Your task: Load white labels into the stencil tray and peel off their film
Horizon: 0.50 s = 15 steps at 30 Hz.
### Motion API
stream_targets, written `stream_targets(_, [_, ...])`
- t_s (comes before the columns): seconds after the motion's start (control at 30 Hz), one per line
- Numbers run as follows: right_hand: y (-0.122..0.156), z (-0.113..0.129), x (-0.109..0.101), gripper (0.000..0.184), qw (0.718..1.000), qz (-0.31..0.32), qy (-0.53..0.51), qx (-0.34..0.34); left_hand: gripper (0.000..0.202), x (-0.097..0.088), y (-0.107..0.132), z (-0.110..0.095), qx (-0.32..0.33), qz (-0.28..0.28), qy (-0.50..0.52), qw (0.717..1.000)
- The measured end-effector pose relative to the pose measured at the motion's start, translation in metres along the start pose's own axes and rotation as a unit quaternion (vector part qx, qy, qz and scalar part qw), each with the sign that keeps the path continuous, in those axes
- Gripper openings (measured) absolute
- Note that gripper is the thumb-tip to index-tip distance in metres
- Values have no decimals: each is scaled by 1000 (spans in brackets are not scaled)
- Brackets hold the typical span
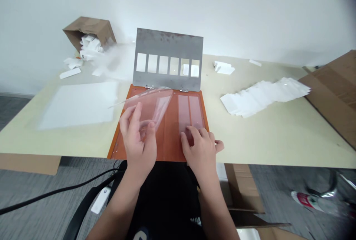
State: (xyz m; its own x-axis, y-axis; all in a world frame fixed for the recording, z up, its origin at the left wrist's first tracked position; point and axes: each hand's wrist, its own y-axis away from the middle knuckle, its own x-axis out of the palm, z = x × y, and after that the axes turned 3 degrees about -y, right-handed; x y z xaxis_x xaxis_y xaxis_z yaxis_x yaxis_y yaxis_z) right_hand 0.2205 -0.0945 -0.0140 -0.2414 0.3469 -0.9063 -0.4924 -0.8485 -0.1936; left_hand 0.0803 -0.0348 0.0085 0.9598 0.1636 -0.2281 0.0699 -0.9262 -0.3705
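Note:
My left hand [138,136] holds a clear plastic film sheet [164,108], curved and raised over the left half of an orange board [171,140]. Its fingers and thumb are closed on the film. My right hand [201,145] has its curved fingertips on the lower part of a pale translucent strip [184,112], with thumb and fingers apart. A second such strip [196,111] lies beside it in the board's right half. Hinged to the board's far edge, a grey metal plate [168,39] with a row of several rectangular windows stands raised.
A stack of white sheets [80,104] lies left on the table [278,140]. White pieces spill from a brown paper bag [107,30] behind it. To the right are fanned white cards [264,97], a small white pile [224,67] and a cardboard box [333,95].

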Motion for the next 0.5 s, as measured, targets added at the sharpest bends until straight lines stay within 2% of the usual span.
stream_targets(0.13, [0,2,-3,22,1000,2,-20,-1,52,1,1,1,-14,-1,4,1000])
stream_targets(0.37, [2,23,-14,19,978,40,-199,-58,57,3,1,1,-97,20,59,993])
stream_targets(0.5, [3,35,-15,19,970,63,-225,-64,57,5,1,3,-94,9,58,994])
